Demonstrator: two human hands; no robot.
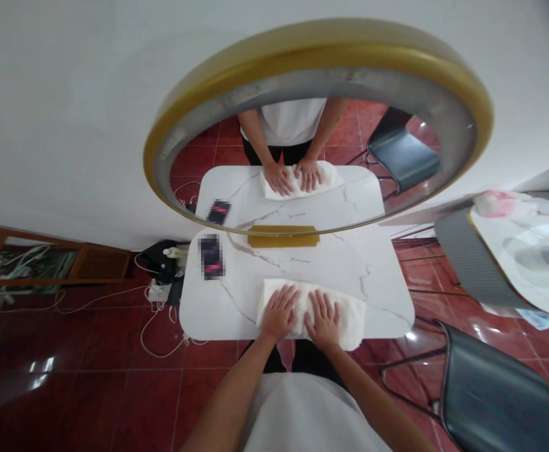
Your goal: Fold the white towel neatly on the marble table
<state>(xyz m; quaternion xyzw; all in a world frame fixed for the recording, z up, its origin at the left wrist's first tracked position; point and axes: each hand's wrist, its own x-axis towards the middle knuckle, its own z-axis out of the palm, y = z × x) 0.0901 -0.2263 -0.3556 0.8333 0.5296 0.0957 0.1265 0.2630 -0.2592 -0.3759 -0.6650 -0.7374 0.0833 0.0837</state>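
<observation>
A folded white towel [350, 317] lies along the near edge of the marble-patterned table [378, 270], with its right end hanging slightly over that edge. My left hand [281, 314] rests flat on the towel's left part, fingers stretched forward. To its right, my right hand [323, 320] presses flat on the towel's middle with the fingers somewhat spread. Both palms face down, a small gap apart, and neither hand grips anything. What lies under the palms is hidden. The round gold-framed mirror [303, 144] beyond repeats the hands and the towel.
A blurred-out dark, phone-like object [211, 257] lies at the table's left. The mirror's gold base [284, 236] stands at the back. A dark chair [495, 389] is at lower right, with another white-topped table [529, 251] behind. Cables [161, 351] trail on the red tiled floor at left.
</observation>
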